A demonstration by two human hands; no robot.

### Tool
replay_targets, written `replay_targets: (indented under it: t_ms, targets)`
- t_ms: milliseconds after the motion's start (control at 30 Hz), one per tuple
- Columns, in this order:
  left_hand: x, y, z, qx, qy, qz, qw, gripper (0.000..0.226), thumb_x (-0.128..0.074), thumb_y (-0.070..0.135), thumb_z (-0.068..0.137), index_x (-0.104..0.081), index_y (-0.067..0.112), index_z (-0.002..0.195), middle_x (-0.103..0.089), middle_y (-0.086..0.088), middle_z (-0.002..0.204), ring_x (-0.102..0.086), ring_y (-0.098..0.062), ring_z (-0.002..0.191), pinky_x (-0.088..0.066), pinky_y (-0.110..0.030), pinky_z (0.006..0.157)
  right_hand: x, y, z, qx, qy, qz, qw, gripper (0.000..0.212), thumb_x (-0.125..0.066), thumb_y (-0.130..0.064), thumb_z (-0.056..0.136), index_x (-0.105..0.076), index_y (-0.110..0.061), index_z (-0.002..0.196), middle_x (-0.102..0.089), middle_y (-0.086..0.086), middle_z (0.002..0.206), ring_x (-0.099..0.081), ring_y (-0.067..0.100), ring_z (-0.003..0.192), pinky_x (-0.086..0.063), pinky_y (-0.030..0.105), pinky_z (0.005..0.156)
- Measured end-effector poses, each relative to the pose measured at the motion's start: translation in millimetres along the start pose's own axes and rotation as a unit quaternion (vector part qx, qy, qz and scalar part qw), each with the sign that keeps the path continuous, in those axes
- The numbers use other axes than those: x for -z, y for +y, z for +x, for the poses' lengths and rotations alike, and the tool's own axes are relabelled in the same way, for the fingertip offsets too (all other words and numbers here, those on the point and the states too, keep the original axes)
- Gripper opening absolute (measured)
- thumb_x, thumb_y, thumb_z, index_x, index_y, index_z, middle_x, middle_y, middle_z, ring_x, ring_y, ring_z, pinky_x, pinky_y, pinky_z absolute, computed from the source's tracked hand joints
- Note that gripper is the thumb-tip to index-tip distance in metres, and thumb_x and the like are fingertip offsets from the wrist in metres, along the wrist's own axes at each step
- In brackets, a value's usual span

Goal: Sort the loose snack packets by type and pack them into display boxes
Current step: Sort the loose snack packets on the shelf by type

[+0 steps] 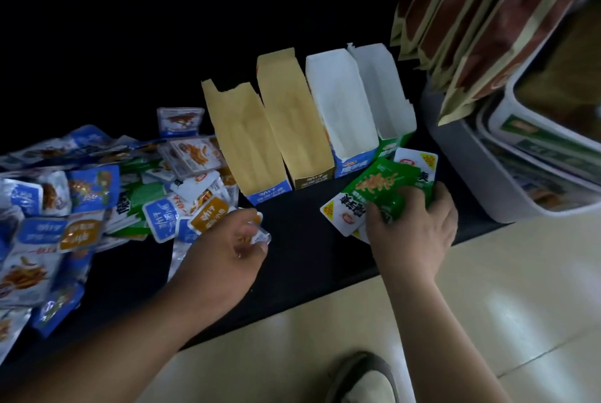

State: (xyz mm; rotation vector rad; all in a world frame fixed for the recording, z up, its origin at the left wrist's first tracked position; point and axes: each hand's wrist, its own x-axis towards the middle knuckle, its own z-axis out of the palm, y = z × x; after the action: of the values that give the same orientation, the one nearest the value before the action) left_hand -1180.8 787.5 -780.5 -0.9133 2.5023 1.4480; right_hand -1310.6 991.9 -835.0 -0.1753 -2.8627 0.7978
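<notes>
A heap of loose snack packets (97, 194), blue, green, white and orange, covers the left of the dark shelf. Several open display boxes stand in a row: two with brown insides (247, 142) (292, 122) and two with white insides (341, 109) (383, 90). All look empty. My right hand (413, 227) grips a stack of green-and-white packets (377, 188) in front of the white boxes. My left hand (234, 253) pinches a small silvery packet (257, 233) at the heap's right edge.
A grey tub (481, 175) with printed trays stands at the right, with brown-and-tan pouches (487, 12) hanging above it. The shelf's front edge (292, 301) runs diagonally over a pale tiled floor. A shoe (364, 380) shows at the bottom.
</notes>
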Motion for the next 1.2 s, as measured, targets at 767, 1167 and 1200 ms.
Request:
replay_targets:
  t_ms: [767, 1167, 1200]
  targets:
    - [154.2, -125.9, 42.1, -0.047, 0.058, 0.409, 0.909, 0.084, -0.066, 0.049, 0.095, -0.02, 0.034, 0.163, -0.015, 0.014, 0.171, -0.02, -0.021, 0.153, -0.023, -0.045, 0.12, -76.3, -170.9, -131.9, 0.358, -0.359, -0.061, 0.86, 0.123, -0.076, -0.068, 0.073, 0.009, -0.046, 0.16, 0.012, -0.002, 0.172, 0.009, 0.028, 0.159, -0.004, 0.045, 0.128]
    - [157.6, -153.9, 11.2, -0.258, 0.171, 0.425, 0.851, 0.007, -0.075, 0.022, 0.083, -0.076, 0.016, 0.078, -0.072, -0.002, 0.119, -0.069, -0.031, 0.105, -0.058, -0.047, 0.076, -92.9, -163.3, -128.4, 0.374, -0.257, -0.046, 0.89, 0.1, -0.075, -0.079, 0.062, -0.047, -0.038, 0.149, -0.047, -0.008, 0.15, -0.045, 0.025, 0.141, -0.051, 0.046, 0.104]
    - [158.4, -149.4, 10.5, -0.274, 0.157, 0.425, 0.848, 0.006, -0.08, 0.015, 0.079, -0.075, 0.015, 0.077, -0.072, -0.002, 0.118, -0.069, -0.03, 0.106, -0.059, -0.048, 0.077, -93.3, -163.1, -127.6, 0.376, -0.261, -0.045, 0.888, 0.1, -0.075, -0.079, 0.062, -0.046, -0.038, 0.149, -0.046, -0.009, 0.151, -0.044, 0.024, 0.142, -0.051, 0.045, 0.104]
